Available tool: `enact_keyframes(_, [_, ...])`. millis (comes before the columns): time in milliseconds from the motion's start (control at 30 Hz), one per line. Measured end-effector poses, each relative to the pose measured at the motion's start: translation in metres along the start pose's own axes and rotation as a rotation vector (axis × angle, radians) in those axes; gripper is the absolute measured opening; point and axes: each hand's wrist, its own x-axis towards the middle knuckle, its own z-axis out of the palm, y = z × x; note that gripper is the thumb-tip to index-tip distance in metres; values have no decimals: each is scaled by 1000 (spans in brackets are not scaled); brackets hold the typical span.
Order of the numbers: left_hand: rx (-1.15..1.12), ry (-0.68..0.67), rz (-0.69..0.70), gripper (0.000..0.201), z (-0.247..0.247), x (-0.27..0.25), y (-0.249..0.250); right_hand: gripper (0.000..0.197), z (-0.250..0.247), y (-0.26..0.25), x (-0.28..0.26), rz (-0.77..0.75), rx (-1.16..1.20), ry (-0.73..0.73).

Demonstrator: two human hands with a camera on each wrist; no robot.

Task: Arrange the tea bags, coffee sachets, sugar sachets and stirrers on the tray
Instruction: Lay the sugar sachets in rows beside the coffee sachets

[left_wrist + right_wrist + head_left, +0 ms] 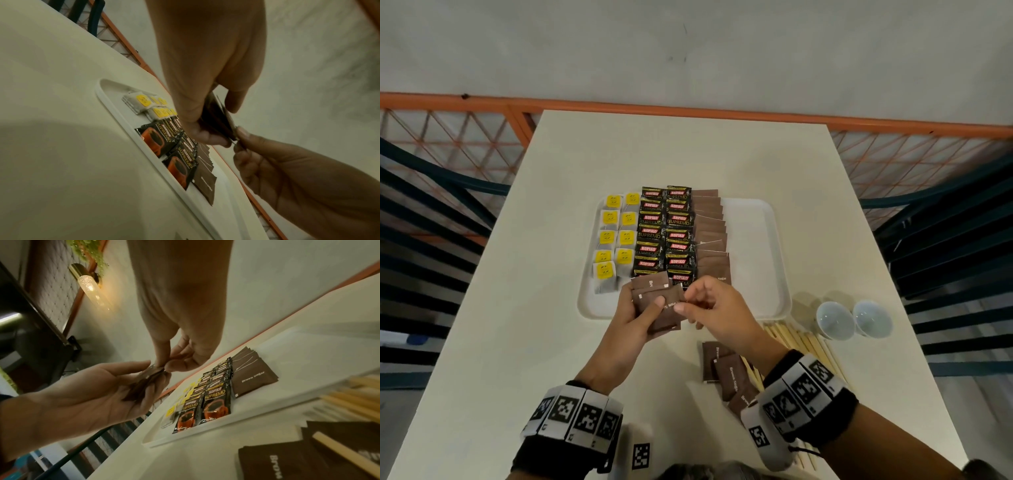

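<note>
Nearest you on the surface (524, 308), under your right forearm: a loose heap of brown sugar sachets (726, 371), one reading "Brown sugar", lying over the near ends of a bundle of pale wooden stirrers (796, 337). The stirrers sit off the tray, just beside its near right corner. Two small pale cups (854, 320) stand side by side to the right of them.

Your left hand (635, 317) is raised over the tray's near edge, fingers and thumb curled round a fanned stack of brown sachets (657, 298); "Br" and part of "Brown" read on them. Your right hand (714, 305) meets it, thumb and forefinger pinching the right edge of the top sachet, other fingers loosely curled. Both hands cover the tray's near middle.

On the white tray (756, 240), left to right: two columns of tea bags (616, 236) with yellow tags, tag print too small to read; two overlapping columns of black coffee sachets (666, 233) marked "KOPIKO SUPREMO" with a coffee-cup picture; one overlapping column of brown sugar packets (710, 236), the nearest reading "Brown sugar". The right part of the tray is bare.

Beyond the surface: an orange rail with mesh (756, 118), and dark chair backs (945, 240) on either side.
</note>
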Motion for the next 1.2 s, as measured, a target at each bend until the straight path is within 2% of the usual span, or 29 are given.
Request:
enact_keyframes(167, [-54,-22,-6,24,2,-1,2,10,-3,-2,-2,39,59,-6])
enact_keyframes(267, [-67,-13,18,29,0,-1,2,11,-9,-3,-3,53,62,-1])
enact_keyframes(400, [-62,15,24,36,-5,0,3,10,-20,-3,-3,72,255,56])
enact_keyframes(500, [-50,39,28,38,-10,-1,3,15,-26,-4,-4,61,294,98])
enact_keyframes(633, [-59,30,70,55,-13,-2,3,18,-31,-2,-3,33,301,131])
enact_keyframes(667, [-37,21,92,55,-13,-2,4,17,-32,0,-3,34,298,139])
enact_keyframes(733, [51,-6,130,42,-11,-3,4,18,-36,3,-3,34,279,135])
enact_keyframes(800, [180,-27,156,30,-9,-4,4,22,-42,5,-3,12,132,96])
enact_keyframes(900, [394,-75,182,28,-7,-2,3,28,-46,-1,-4,-63,-152,-55])
enact_keyframes(967, [512,-119,208,28,-3,-1,3,32,-44,-5,-2,-131,-241,-157])
enact_keyframes(1033, [535,-129,198,25,3,-1,4,32,-42,-8,0,-151,-220,-168])
enact_keyframes(1200, [334,-103,124,21,7,-6,8,32,-38,-12,6,-125,-54,-29])
